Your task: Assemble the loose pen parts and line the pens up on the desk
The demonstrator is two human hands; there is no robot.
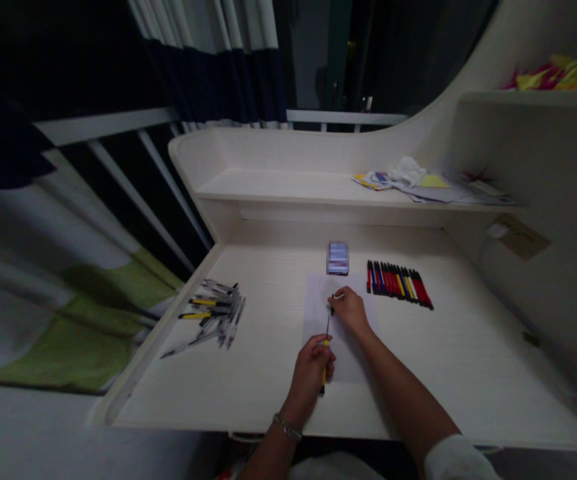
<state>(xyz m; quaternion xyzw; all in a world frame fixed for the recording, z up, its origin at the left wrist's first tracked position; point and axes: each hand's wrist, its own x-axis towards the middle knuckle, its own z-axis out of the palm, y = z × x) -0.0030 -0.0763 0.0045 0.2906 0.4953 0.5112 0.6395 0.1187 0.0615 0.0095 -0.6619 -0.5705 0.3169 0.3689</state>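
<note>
Currently left hand (313, 362) holds a yellow pen barrel (324, 380) by the near-left edge of the white sheet (315, 303), thin rod (327, 325) running toward a small black piece (333, 307) pinched in right hand (349, 311).

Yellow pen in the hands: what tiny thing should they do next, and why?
Probably keep the yellow pen steady in the left hand and move the small black piece in the right hand straight along the pen's line: a thin dark rod between the hands looks lined up with it.
</note>
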